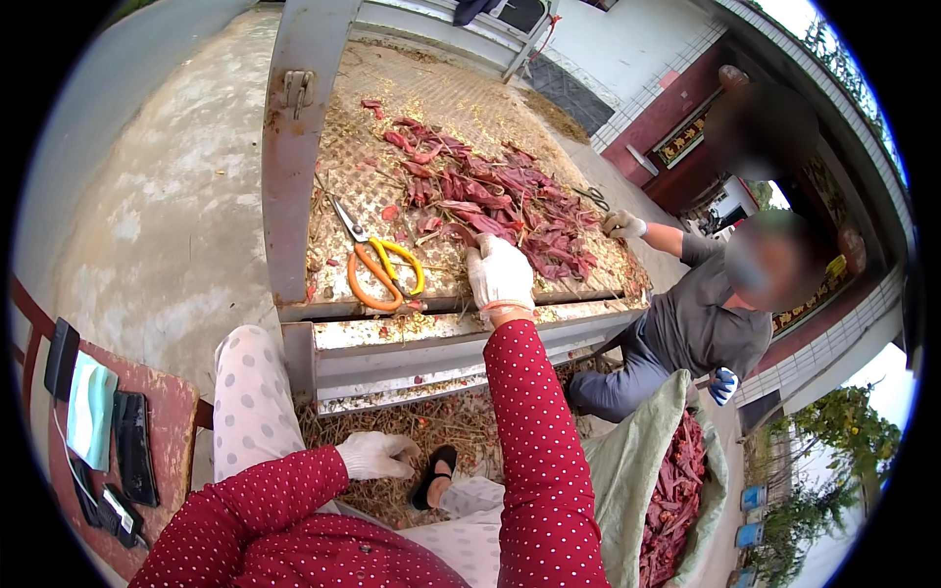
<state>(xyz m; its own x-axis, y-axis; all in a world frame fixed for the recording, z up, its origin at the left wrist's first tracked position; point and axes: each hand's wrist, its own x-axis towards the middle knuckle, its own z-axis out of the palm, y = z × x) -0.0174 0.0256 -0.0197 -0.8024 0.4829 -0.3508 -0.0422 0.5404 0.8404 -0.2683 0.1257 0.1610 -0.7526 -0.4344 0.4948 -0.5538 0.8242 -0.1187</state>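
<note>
My right hand (500, 269), in a white glove, reaches onto the near part of a pile of dried red peppers (524, 196) on a metal truck bed (363, 88); its fingers curl at one pepper, though whether they grip it is unclear. Scissors (385, 274) with orange and yellow handles lie left of that hand. My left hand (380, 457), also gloved, hangs low by my leg, fingers loosely curved and apart, holding nothing.
A co-worker (701, 323) at the right rests a gloved hand (623, 223) by the pile. An open sack (618, 470) of peppers stands at lower right. A red bench (162, 421) at left holds masks (93, 402) and black items. A steel post (289, 147) borders the bed.
</note>
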